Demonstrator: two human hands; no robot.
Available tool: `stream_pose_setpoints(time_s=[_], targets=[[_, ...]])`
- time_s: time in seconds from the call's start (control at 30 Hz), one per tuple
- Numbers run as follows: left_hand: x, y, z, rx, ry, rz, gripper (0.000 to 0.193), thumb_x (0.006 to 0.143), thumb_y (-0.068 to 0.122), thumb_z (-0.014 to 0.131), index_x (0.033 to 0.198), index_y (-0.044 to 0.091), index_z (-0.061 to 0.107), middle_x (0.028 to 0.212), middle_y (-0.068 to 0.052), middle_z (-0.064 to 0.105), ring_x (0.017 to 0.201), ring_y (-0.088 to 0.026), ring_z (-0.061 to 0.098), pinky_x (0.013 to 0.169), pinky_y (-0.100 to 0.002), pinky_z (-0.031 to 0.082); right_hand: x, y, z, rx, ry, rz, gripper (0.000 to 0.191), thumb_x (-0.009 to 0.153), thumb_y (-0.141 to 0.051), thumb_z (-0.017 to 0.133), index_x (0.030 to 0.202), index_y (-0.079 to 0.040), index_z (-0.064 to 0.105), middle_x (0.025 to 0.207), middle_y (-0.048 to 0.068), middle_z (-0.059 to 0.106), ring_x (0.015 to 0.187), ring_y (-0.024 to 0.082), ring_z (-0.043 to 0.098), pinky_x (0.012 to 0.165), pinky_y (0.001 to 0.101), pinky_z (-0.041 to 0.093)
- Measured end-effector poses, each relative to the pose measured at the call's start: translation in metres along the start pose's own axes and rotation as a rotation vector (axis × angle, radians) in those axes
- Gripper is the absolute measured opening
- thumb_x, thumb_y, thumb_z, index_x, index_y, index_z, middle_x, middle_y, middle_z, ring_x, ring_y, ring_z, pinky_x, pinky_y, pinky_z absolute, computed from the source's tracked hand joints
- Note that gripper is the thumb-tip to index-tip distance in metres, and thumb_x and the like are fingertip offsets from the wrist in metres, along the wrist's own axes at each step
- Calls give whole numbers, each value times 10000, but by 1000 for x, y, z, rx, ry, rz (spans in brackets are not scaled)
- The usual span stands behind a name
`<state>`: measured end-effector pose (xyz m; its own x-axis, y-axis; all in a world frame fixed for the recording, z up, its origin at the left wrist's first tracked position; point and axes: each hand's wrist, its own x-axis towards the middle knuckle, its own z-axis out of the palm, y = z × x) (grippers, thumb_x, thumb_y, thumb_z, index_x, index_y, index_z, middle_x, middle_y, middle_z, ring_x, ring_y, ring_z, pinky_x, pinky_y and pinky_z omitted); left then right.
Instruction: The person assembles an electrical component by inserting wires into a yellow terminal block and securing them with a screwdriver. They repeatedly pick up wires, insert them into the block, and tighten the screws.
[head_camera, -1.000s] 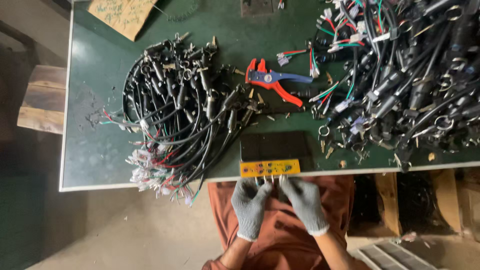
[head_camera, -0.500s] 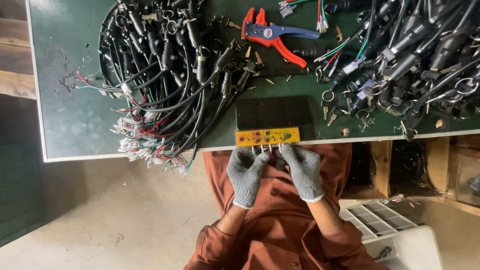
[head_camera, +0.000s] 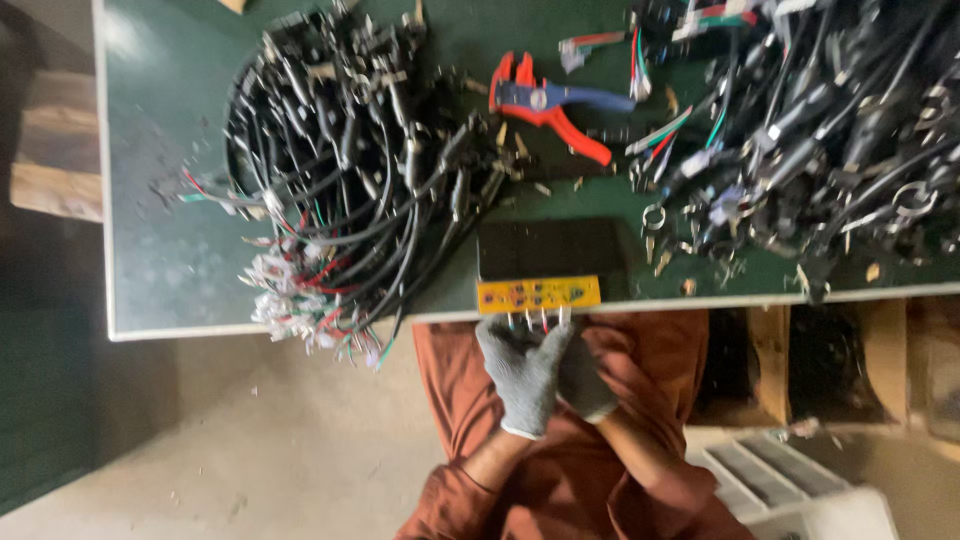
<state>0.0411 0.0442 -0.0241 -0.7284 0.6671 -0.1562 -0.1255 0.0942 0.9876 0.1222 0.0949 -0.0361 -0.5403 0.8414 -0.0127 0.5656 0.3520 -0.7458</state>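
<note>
Since half a sec ago both hands have closed in: they were side by side w/ a gap, now my left hand (head_camera: 520, 372) lies across my right hand (head_camera: 583, 385), pressed together just below the table (head_camera: 160, 270) edge, over my lap. Gloved fingers curl round something thin at the near edge; can't tell what exactly, but a few short pale wire ends (head_camera: 540, 318) stick up between the fingertips, right under the yellow strip (head_camera: 538, 294) on the black box (head_camera: 550, 250). That box sits at the near edge, centre, prob. so its wire side faces me w/o reaching. Big coil of black cables (head_camera: 350, 170) sits to the left, its stripped coloured ends (head_camera: 300, 305) hanging over the near edge, handy to grab. Red-and-blue stripper pliers (head_camera: 550, 100) lie farther back, centre, untouched but w/in reach. Second heap of cables & connectors (head_camera: 820, 140) fills the right side, kept apart from the left coil. Small metal bits (head_camera: 655, 215) are scattered btw box and right heap.
</note>
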Motion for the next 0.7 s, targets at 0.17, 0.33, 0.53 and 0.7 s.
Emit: stream_pose_setpoints(time_s=[0.17,0.33,0.53,0.7], targets=[[3,-11,13,-111,90,-81,609,691,84,933,1139,55,520,931,10,567,740,-66,535,649,-216,498,27,26,-35,-76,-113,22,241,957,-294,658,1030,-81,744,936,132,731,878,301,667,755,432,515],[3,-13,8,-37,60,-21,598,707,49,935,1128,48,509,908,-2,535,751,-69,515,671,-217,497,-17,73,-117,-476,-100,-293,276,899,-386,627,974,-139,726,921,36,738,812,246,701,763,434,552],[5,1,10,-140,10,-90,574,709,63,909,1105,42,494,915,-2,560,729,-84,527,644,-239,505,-41,42,-93,-838,-802,264,320,1083,-501,451,1344,-366,578,1048,34,712,898,195,705,784,342,565],[2,35,-31,-126,-131,38,538,793,100,870,1235,18,575,928,-69,620,798,-120,596,711,-284,538,-67,28,-66,-362,-549,-291,189,996,-229,558,1060,-96,676,893,84,709,683,205,682,582,350,537]])
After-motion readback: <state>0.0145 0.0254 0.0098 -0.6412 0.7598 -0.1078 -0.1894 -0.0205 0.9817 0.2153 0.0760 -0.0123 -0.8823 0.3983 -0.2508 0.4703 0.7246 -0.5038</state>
